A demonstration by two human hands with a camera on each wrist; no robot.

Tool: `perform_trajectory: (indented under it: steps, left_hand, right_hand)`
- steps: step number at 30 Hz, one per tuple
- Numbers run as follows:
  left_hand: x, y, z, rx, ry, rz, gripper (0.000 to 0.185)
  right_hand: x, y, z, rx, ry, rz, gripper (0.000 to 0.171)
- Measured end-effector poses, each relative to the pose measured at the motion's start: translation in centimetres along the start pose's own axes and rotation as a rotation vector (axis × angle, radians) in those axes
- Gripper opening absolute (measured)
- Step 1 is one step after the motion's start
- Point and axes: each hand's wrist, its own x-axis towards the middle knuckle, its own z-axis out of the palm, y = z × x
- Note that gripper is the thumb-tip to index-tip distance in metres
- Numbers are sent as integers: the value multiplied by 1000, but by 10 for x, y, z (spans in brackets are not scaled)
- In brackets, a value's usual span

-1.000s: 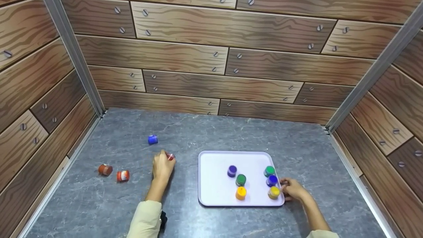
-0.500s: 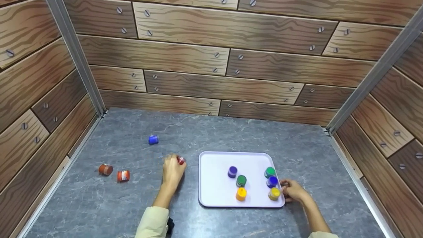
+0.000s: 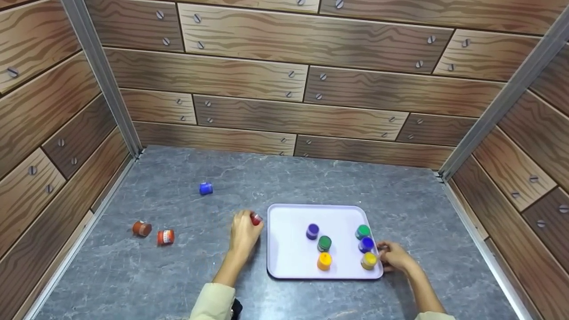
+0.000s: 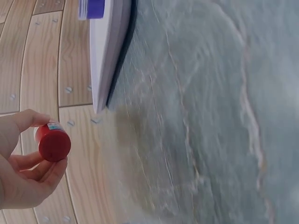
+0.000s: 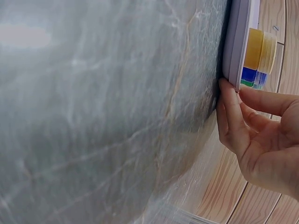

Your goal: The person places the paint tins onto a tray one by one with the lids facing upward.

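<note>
Red jar (image 4: 54,145), smooth and cylindrical, sits pinched in the curled left hand (image 3: 244,231), while the right hand (image 3: 394,256) pinches the round-cornered lilac tray (image 3: 289,253) by its raised rim.

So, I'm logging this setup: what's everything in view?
Walls: 3, brown wood-look, back, sides
Metal strips: 4, grey, back corners, side bases
Tabletop: 1, grey marbled, between walls
Tray: 1, pale lavender, on tabletop
Purple jar, dark green jar, orange jar: 1 each, mid-tray
Green jar, blue jar, yellow jar: 1 each, tray's right
Brown jar, orange-red jar, second blue jar: 1 each, left of tray
Red jar: 1, red, in left hand
Wrist item: 1, black, by left sleeve, unclear
Sleeves: 2, cream, near edge
Left hand: 1, left of tray
Right hand: 1, pinching tray's right rim
</note>
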Motion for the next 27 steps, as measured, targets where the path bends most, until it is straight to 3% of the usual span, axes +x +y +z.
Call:
perform_trajectory:
  steps: [14,27]
  left_hand:
    - [-17,23,12,-81,-78,35,26]
    - [-33,37,27,-75,-96,69,27]
  right_hand:
    - [0,0,-1,32,-24,-5,39]
    - [0,1,-1,14,-15,-19,37]
